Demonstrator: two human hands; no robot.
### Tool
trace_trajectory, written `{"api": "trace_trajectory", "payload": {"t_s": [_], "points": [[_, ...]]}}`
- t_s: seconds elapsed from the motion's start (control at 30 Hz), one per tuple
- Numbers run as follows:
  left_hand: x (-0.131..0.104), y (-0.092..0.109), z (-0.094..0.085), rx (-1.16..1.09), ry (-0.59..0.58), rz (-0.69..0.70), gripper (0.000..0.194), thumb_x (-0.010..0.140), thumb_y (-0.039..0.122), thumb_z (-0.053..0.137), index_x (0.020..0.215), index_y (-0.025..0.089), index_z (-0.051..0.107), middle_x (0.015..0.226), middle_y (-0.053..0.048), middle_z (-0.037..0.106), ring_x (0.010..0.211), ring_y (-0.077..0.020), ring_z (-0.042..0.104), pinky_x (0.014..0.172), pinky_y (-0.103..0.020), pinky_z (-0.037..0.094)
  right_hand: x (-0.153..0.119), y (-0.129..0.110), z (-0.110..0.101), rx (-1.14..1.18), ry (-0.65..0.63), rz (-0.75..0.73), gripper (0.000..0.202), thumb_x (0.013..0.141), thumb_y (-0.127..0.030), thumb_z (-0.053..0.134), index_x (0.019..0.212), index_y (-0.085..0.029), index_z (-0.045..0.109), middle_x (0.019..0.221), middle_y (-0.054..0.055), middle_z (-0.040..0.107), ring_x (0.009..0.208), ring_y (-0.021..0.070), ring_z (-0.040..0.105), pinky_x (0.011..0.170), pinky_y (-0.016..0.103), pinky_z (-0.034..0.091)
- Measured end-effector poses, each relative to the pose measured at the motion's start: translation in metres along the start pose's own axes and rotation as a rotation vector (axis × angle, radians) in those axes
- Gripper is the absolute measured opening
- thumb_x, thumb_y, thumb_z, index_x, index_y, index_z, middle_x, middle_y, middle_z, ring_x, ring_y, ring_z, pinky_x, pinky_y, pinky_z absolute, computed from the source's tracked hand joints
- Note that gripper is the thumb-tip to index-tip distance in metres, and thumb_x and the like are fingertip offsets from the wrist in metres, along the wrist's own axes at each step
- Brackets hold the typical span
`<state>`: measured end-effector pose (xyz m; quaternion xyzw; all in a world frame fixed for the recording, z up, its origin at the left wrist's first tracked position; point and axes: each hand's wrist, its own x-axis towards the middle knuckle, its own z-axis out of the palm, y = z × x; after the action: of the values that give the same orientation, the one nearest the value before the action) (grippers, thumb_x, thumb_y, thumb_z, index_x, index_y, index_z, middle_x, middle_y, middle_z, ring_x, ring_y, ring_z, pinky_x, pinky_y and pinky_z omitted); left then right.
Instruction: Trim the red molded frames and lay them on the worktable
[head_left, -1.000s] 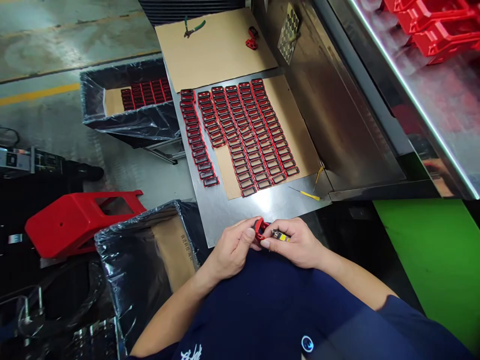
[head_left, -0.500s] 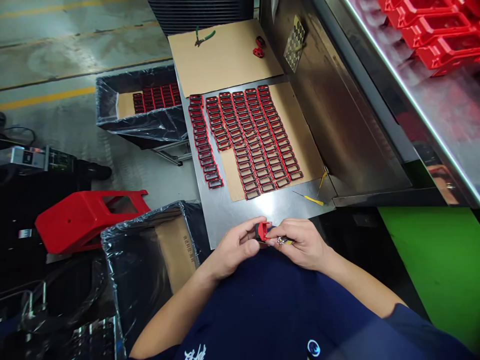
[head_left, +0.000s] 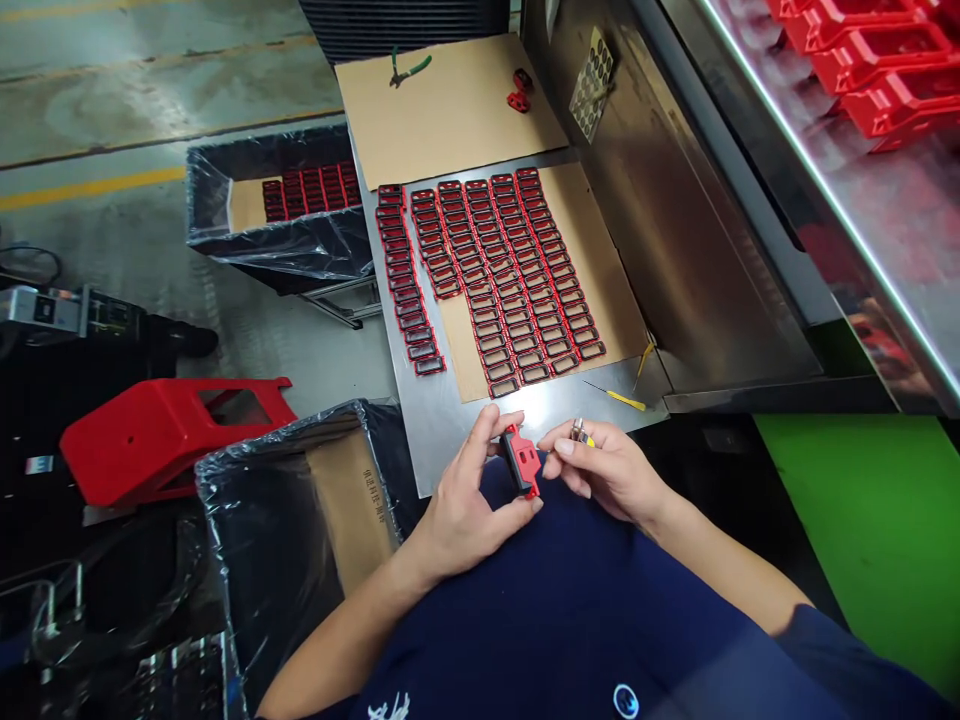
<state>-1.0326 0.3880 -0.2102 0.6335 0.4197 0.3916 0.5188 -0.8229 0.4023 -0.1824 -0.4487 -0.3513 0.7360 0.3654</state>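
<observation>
My left hand [head_left: 469, 495] grips a red and black plastic frame [head_left: 523, 461] by its ends, between thumb and fingers. The frame is tilted, with a red face holding small openings turned toward my right hand. My right hand [head_left: 600, 468] is closed around a small hand tool [head_left: 582, 434] with a metal and yellow body; its exact kind is unclear. The right fingertips are close to the frame's right side. Beyond the hands, rows of similar red and black frames [head_left: 510, 285] lie on cardboard, with a separate column [head_left: 405, 285] to their left.
A yellow-handled pick [head_left: 624, 401] lies on the metal table [head_left: 442, 435]. Green-handled pliers [head_left: 409, 70] and two small red parts [head_left: 518, 92] rest on the far cardboard [head_left: 457, 110]. Plastic-lined bins [head_left: 281, 250] stand left. Large red housings [head_left: 892, 80] sit on the upper-right shelf.
The left hand has turned the frame so its red face shows. My right hand has drawn back slightly to the right, and its tool now points upward.
</observation>
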Motion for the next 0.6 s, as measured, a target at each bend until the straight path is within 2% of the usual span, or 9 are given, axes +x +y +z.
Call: {"api": "trace_trajectory", "payload": {"t_s": [0.13,0.2,0.3,0.37,0.43,0.53,0.6], "points": [[0.002,-0.004,0.001,0.186,-0.002,0.255,0.103,0.086,0.014,0.067,0.161,0.031,-0.001,0.149,-0.015,0.052,0.133,-0.0238,0.056,0.112,-0.043,0.046,0.001,-0.003,0.005,-0.004,-0.043,0.015,0.041,0.081,-0.050,0.079,0.095,-0.013,0.073,0.074,0.003,0.067,0.045,0.0049,0.043,0.040,0.018,0.030],[0.004,-0.004,0.001,0.250,0.002,0.308,0.102,0.088,0.014,0.065,0.161,0.028,-0.004,0.148,-0.017,0.053,0.133,-0.0231,0.057,0.112,-0.041,0.046,-0.001,-0.005,0.007,-0.041,-0.054,0.038,0.042,0.080,-0.049,0.080,0.099,-0.013,0.072,0.073,0.002,0.066,0.046,0.0045,0.042,0.041,0.017,0.030],[0.005,-0.003,0.001,0.317,0.026,0.338,0.101,0.088,0.014,0.064,0.162,0.023,-0.004,0.146,-0.019,0.054,0.134,-0.0233,0.055,0.113,-0.041,0.045,-0.004,-0.007,0.013,-0.073,-0.057,0.065,0.047,0.072,-0.044,0.086,0.104,-0.015,0.068,0.075,0.000,0.065,0.055,0.0074,0.051,0.050,0.019,0.039],[0.006,-0.003,0.001,0.350,0.031,0.357,0.100,0.088,0.015,0.064,0.162,0.021,-0.004,0.145,-0.019,0.055,0.133,-0.0232,0.055,0.112,-0.042,0.046,-0.004,-0.008,0.018,-0.111,-0.029,0.034,0.050,0.065,-0.037,0.091,0.102,-0.017,0.066,0.077,-0.002,0.064,0.063,0.0094,0.056,0.060,0.021,0.045],[0.006,-0.003,0.001,0.374,0.031,0.383,0.100,0.088,0.015,0.065,0.162,0.020,-0.003,0.142,-0.018,0.057,0.131,-0.0228,0.056,0.110,-0.041,0.048,-0.003,-0.008,0.021,-0.200,0.026,-0.021,0.047,0.061,-0.034,0.093,0.095,-0.017,0.066,0.076,-0.003,0.063,0.065,0.0097,0.055,0.064,0.021,0.045],[0.007,-0.001,0.002,0.399,0.012,0.405,0.099,0.088,0.014,0.064,0.162,0.019,-0.002,0.139,-0.018,0.060,0.129,-0.0228,0.058,0.108,-0.041,0.050,0.004,-0.003,0.021,-0.308,0.106,-0.101,0.035,0.076,-0.045,0.082,0.080,-0.015,0.066,0.070,0.000,0.064,0.062,0.0102,0.054,0.061,0.022,0.044],[0.008,0.000,0.002,0.404,0.008,0.403,0.099,0.087,0.014,0.063,0.162,0.018,-0.001,0.139,-0.018,0.060,0.129,-0.0227,0.058,0.109,-0.041,0.049,0.008,0.001,0.017,-0.273,0.139,-0.129,0.042,0.086,-0.055,0.071,0.077,-0.014,0.065,0.066,0.001,0.064,0.054,0.0089,0.050,0.053,0.021,0.039]]}}
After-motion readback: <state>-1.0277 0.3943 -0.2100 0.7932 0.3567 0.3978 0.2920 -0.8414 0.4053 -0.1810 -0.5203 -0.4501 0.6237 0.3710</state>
